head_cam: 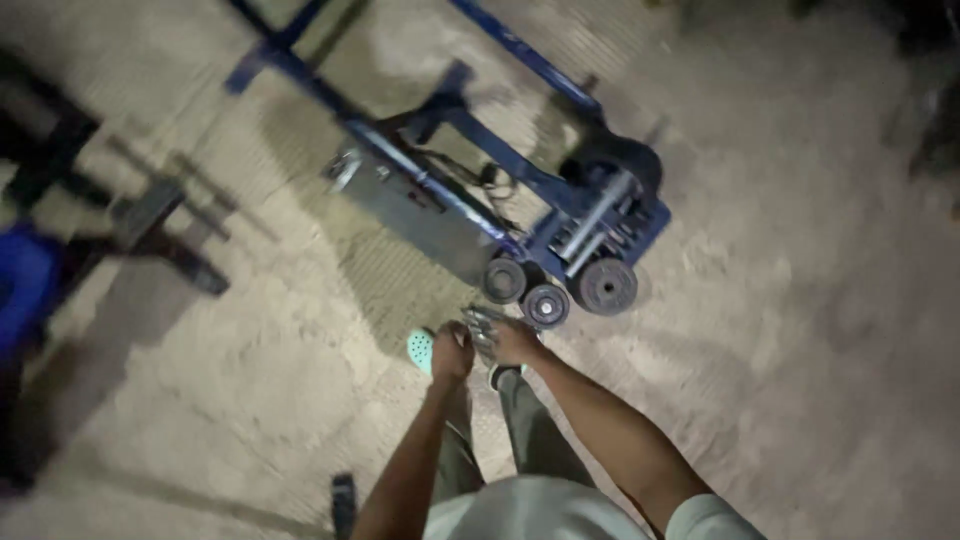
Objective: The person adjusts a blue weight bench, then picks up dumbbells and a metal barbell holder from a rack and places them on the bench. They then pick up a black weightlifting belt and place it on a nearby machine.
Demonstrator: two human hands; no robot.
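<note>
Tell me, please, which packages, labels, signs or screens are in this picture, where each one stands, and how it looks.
No package, sign or screen shows.
Possible label: a small pale patch on the grey box mounted on the blue metal frame, upper middle; too blurred to be sure.
Both hands, the left hand and the right hand, meet at a small metallic thing just below the frame's dark wheels; no label shows on it.

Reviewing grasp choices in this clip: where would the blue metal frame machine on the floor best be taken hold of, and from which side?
Probably by the long bare blue rail running away from the wheels, approached from above. It looks slim enough to wrap and free of parts, while the wheel end is crowded with rollers. Both hands, left and right, are by the wheels.
</note>
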